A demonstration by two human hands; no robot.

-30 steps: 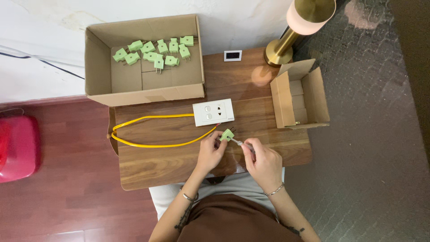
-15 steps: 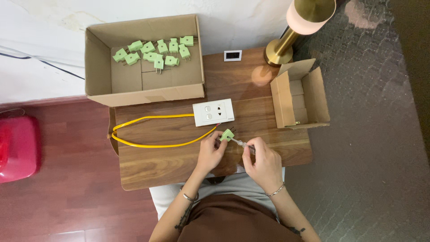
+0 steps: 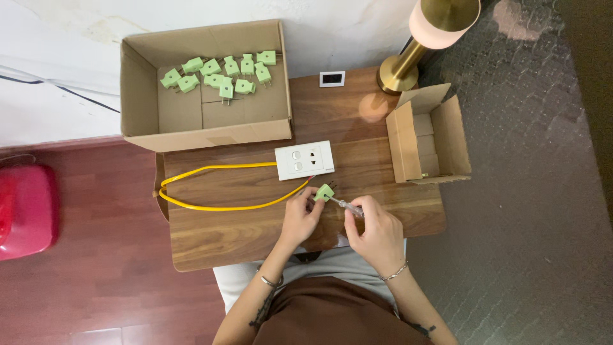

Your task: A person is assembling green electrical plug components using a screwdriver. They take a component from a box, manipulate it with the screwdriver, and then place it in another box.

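Observation:
My left hand (image 3: 300, 217) pinches a small green plug (image 3: 324, 191) just above the wooden table (image 3: 242, 223). My right hand (image 3: 377, 233) grips a thin screwdriver-like tool (image 3: 348, 206) with its tip against the plug. Right behind the plug lies a white socket panel (image 3: 304, 160), from which a yellow cable (image 3: 211, 206) loops to the left.
A large open cardboard box (image 3: 204, 128) at the back left holds several more green plugs (image 3: 220, 73). A smaller open cardboard box (image 3: 431, 134) stands at the right edge. A brass lamp (image 3: 415, 54) and a small white device (image 3: 332, 78) sit at the back. A red object (image 3: 25, 211) rests on the floor.

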